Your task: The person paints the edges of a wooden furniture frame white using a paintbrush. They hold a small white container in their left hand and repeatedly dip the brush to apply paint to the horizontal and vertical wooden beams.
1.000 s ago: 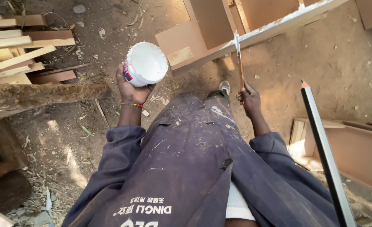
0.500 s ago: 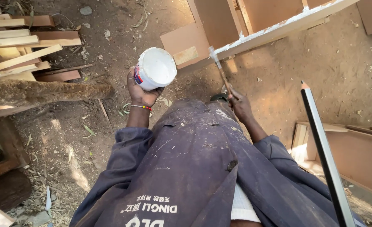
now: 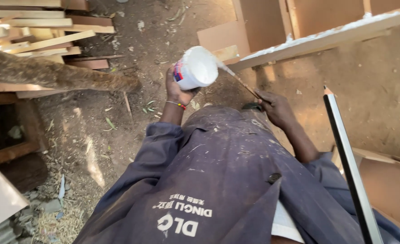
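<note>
My left hand [image 3: 178, 91] grips a white plastic tub [image 3: 195, 68] of white paste, tilted with its mouth toward my right. My right hand [image 3: 276, 107] holds a thin stick [image 3: 243, 83] whose white-coated tip is dipped into the tub's mouth. Just beyond, a long wooden board [image 3: 326, 37] lies with a line of white paste along its upper edge. I wear a dark blue, dust-flecked coverall [image 3: 218, 180] and a beaded band on the left wrist.
Brown flat panels [image 3: 263, 22] lie behind the board on the dirt ground. A stack of light timber strips [image 3: 32, 31] sits at the upper left, above a rough log [image 3: 50, 74]. A dark metal strip [image 3: 349, 167] crosses the right foreground; another panel [image 3: 385, 180] is at the right.
My right hand swung the stick away from the pasted board and brought its tip into the tub. The left hand raised the tub and tilted it toward the stick.
</note>
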